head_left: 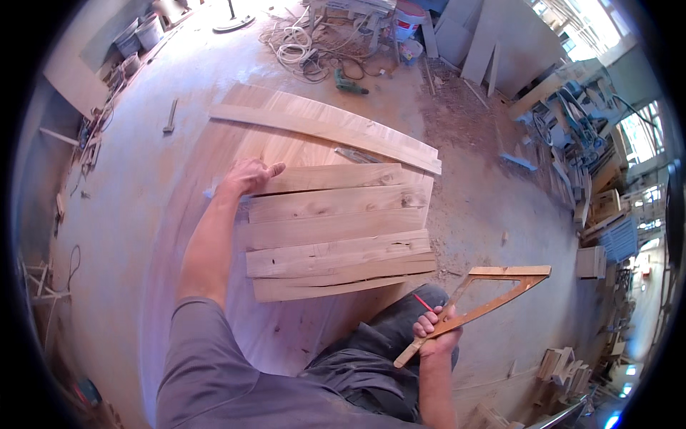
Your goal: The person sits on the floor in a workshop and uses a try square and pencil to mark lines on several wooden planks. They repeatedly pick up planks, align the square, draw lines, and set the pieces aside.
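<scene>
Both hands are occupied at different sides of the boards. By the left hand [250,176], the near-left corner of the work is covered: its thumb is pointed toward 3 o'clock along the end of the uppermost board [336,177], and its fingers are bent downward, though whether anything is pinched under them cannot be told. By the right hand [436,332], a wooden triangular square [493,303] is gripped with the fingers wrapped round its bar, and a red pencil [424,303] is held in the same fist.

Five or so rough boards [336,231] are laid side by side on a wider wooden panel [325,132], with dark gaps and cracks seen among them. Their long axis is run from 9 toward 3 o'clock, tipped slightly toward 2. From the left hand they are found at 4 o'clock, touched or nearly so; from the right hand, at between 10 and 11, clearly apart. The left hand is thus the nearer, and the square, directed toward 2 o'clock, is pointed away from the boards. At 12 o'clock beyond them, a long strip [325,136] is laid slantwise.
</scene>
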`<state>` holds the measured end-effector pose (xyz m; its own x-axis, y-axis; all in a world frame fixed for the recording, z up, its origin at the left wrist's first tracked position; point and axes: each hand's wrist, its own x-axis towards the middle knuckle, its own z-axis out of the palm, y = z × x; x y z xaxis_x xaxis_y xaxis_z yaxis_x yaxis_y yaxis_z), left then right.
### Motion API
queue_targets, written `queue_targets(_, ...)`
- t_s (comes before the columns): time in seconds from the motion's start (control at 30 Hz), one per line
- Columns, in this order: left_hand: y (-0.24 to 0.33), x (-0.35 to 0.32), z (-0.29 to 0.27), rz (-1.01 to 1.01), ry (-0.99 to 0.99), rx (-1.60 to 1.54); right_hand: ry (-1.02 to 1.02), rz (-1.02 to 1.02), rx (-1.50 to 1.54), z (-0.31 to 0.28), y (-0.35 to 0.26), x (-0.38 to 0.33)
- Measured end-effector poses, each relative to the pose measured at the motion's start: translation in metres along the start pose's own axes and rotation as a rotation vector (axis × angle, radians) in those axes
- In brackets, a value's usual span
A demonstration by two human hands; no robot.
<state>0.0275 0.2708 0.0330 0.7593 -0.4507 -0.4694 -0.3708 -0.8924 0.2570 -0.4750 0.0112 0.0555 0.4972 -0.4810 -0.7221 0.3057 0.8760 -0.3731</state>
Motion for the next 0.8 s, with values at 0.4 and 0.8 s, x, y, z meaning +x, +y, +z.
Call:
queue_targets(0.4,0.043,-0.042,0.068,0.237,0.696,0.052,0.041,-0.03,0.062,-0.042,-0.029,-0.011)
queue_targets(0.8,0.21,-0.136,0.185,0.848,0.315,0.284,0.025,-0.079,0.225,-0.115,-0.057,0.007)
